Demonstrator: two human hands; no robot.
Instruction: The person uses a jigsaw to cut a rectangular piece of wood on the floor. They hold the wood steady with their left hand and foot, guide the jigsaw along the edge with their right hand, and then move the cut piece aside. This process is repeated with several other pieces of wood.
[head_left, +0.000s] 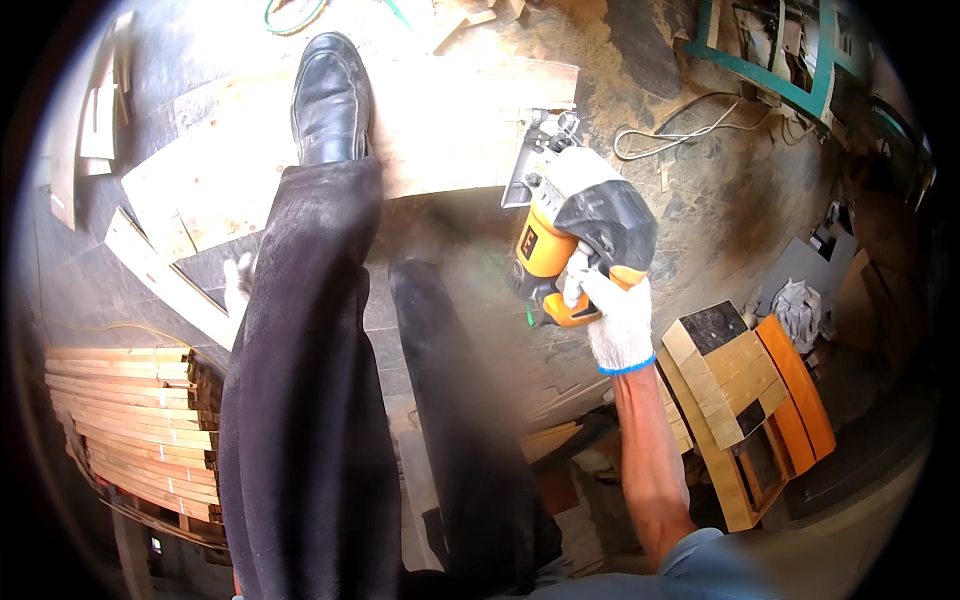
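My right hand (612,310), in a white knit glove with a blue cuff, is closed round the handle of an orange and black jigsaw (547,245). The jigsaw's metal base plate (519,165) overlaps the near edge of a wide pale board (440,150), close to its right end. My black shoe (331,95) is planted on this board, left of the saw. Only a few white-gloved fingers of my left hand (238,278) show beside my trouser leg, next to a narrower plank (165,275). The leg hides the rest, so its grip is unclear.
Stacked wooden strips (130,425) stand at the lower left. On the right are a wooden box-like piece (725,375), an orange panel (797,395) and a crumpled pale cloth (797,310). A looped cable (680,132) lies near a teal frame (760,68). Sawdust covers the floor.
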